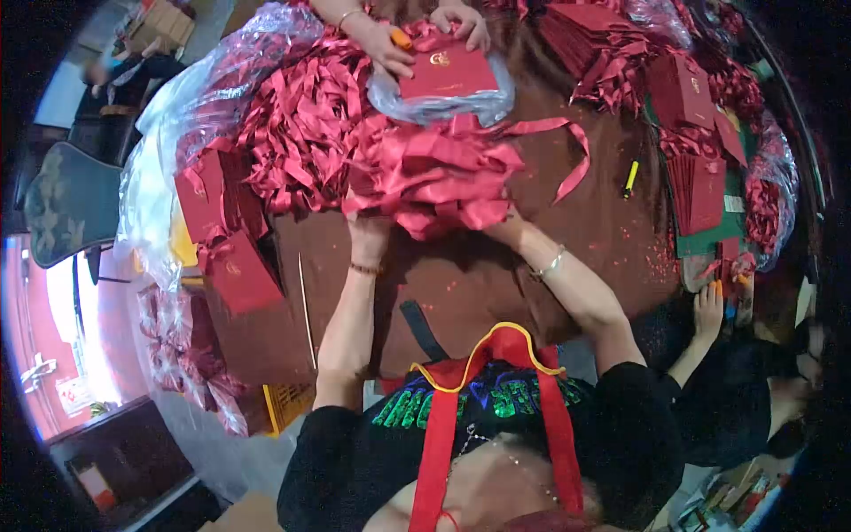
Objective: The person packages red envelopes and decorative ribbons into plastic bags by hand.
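Both my hands grip a thick bundle of red ribbons [434, 168] above the brown-covered table, one at each side. My left hand [367, 229] is closed on its left lower edge, and my right hand [507, 227] on its right; the ribbons hide most of the fingers. One loose ribbon [581, 151] trails off to the right. Just beyond the bundle lies a stack of red gift bags [448, 73] with gold print in clear plastic, under a co-worker's hands. A large heap of red ribbons [297, 124] lies left of my bundle.
Red bags [244, 270] lie at the table's left edge beside clear plastic wrap [164, 177]. A yellow marker [631, 179] and more bag stacks [696, 191] are at right. Another person's hand [707, 310] works at lower right. A thin stick [307, 310] lies near my left forearm.
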Action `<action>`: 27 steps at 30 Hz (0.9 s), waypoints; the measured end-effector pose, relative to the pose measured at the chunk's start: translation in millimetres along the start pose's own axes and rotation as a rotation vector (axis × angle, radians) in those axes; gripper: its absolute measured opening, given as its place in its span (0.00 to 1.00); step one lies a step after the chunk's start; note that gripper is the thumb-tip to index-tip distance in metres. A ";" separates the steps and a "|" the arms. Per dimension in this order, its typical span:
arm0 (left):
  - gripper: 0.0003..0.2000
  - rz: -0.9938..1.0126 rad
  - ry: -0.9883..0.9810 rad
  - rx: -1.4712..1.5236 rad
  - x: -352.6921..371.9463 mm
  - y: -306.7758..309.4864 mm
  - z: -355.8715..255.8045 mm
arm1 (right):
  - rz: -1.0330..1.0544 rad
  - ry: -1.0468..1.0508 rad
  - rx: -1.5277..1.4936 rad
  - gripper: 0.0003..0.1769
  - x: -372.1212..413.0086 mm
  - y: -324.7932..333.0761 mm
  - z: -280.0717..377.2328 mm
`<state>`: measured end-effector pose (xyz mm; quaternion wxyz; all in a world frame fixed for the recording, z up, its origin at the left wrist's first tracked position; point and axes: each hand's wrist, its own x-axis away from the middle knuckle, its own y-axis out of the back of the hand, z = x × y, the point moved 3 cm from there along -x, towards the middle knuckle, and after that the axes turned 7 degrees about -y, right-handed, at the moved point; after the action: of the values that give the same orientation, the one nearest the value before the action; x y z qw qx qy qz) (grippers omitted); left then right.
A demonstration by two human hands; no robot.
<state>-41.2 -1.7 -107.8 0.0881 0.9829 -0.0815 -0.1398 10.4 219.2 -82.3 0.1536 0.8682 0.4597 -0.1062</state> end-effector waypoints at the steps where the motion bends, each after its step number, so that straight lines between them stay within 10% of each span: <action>1: 0.36 -0.015 -0.004 0.073 4.4 -2.6 7.4 | -0.009 0.064 0.167 0.22 0.7 0.8 -0.1; 6: 0.15 -0.047 -0.460 -0.301 7.6 -11.7 -48.2 | -0.044 0.327 0.797 0.24 -1.9 17.4 7.7; 11: 0.15 -0.003 -0.239 -0.258 8.7 -11.1 -52.2 | -0.122 1.058 2.550 0.29 -7.8 11.7 -15.3; 13: 0.17 -0.213 0.021 0.633 15.3 -22.4 -61.7 | -0.623 1.298 3.384 0.31 -7.6 24.3 -57.2; 17: 0.20 -0.184 0.250 0.705 27.0 -35.3 -97.6 | -0.431 1.024 3.297 0.37 -3.7 30.1 -78.8; 19: 0.22 -0.117 0.299 0.747 25.7 -39.0 -99.3 | -0.273 1.315 3.258 0.34 -5.6 45.5 -111.4; 21: 0.23 -0.045 0.353 0.786 33.3 -41.8 -106.0 | -0.444 1.526 3.180 0.35 6.3 29.9 -100.6; 25: 0.31 0.082 0.339 0.783 44.0 -29.7 -141.3 | -1.350 1.259 3.379 0.39 17.5 31.5 -138.7; 27: 0.38 -0.060 -0.085 0.415 34.3 -8.7 -184.8 | -1.488 1.405 3.580 0.40 19.6 39.3 -165.0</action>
<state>45.9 28.2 56.2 -0.1240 0.9751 -0.0830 -0.1639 61.1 273.5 71.4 0.9090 0.4063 -0.0243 0.0899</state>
